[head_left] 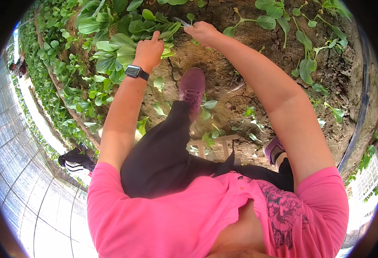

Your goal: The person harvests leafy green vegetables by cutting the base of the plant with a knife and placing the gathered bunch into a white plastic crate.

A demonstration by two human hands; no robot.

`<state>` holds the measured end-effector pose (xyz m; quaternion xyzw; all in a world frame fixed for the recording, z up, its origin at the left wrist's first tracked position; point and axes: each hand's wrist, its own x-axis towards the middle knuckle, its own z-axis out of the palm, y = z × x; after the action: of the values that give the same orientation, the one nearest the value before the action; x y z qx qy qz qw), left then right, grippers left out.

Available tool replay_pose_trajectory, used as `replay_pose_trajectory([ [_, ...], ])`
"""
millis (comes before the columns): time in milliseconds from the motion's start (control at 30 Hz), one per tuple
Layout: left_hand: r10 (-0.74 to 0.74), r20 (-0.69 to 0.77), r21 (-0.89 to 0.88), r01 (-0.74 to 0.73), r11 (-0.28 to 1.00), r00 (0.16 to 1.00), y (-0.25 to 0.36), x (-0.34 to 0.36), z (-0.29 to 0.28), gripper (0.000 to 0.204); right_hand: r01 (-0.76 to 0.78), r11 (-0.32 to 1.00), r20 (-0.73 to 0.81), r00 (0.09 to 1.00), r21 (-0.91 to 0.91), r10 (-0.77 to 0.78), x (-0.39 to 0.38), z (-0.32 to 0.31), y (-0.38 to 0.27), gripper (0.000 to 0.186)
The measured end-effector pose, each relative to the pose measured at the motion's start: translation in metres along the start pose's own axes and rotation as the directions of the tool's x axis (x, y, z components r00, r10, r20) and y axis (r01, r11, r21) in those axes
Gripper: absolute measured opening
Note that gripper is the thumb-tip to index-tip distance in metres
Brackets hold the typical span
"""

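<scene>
Leafy greens (pixel 122 50) are gathered in a loose bunch at the far left corner of the bare soil (pixel 221 75), their leaves broad, rounded and bright green, their stalks paler. The bunch is grasped by the left hand (pixel 149 52), above which a dark wristwatch (pixel 136 72) is worn; the index finger is stretched outward. Just to the right, a small metal blade (pixel 180 21) is gripped by the right hand (pixel 202 33), its tip directed at the leaves.

At the left, a pale, glossy surface (pixel 23 180) is crossed by dark grid lines, and a dark bundle (pixel 78 160) is seen beside dense green plants (pixel 64 77). The soil is brown, cracked and strewn with loose leaves. A purple shoe (pixel 192 88) is planted mid-soil, with a pale frame (pixel 212 141) partly hidden nearby. The soil's right edge is bordered by a black strip (pixel 363 99); beyond it, a white crate (pixel 367 178) is lit brightly.
</scene>
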<state>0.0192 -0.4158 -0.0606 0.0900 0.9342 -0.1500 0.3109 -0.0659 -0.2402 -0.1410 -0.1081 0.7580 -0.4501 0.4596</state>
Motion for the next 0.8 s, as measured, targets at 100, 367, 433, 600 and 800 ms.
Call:
replay_pose_trajectory([
  [100, -0.005, -0.053, -0.012, 0.004, 1.0, 0.999, -0.003, -0.002, 0.008, 0.039, 0.006, 1.0, 0.041, 0.999, -0.027, -0.005, 0.006, 0.003, 0.004, 0.051],
  [367, -0.042, -0.057, -0.048, 0.039, 0.998, 0.998, -0.007, -0.007, 0.013, 0.035, 0.051, 0.985, 0.078, 0.996, -0.168, -0.038, 0.007, -0.006, -0.002, 0.047],
  [433, -0.055, -0.061, -0.051, 0.052, 0.997, 0.997, -0.007, -0.006, 0.013, 0.034, 0.12, 0.953, 0.059, 0.992, -0.277, -0.107, 0.015, -0.005, 0.005, 0.046],
  [600, -0.07, -0.056, -0.062, 0.067, 0.996, 0.996, -0.006, -0.005, 0.012, 0.033, 0.136, 0.936, 0.069, 0.99, -0.326, -0.12, 0.025, -0.003, 0.011, 0.045],
  [800, -0.071, -0.022, -0.061, 0.069, 0.996, 0.997, -0.004, -0.009, 0.011, 0.029, 0.068, 0.94, 0.045, 0.997, -0.334, -0.056, 0.024, 0.009, 0.011, 0.045],
])
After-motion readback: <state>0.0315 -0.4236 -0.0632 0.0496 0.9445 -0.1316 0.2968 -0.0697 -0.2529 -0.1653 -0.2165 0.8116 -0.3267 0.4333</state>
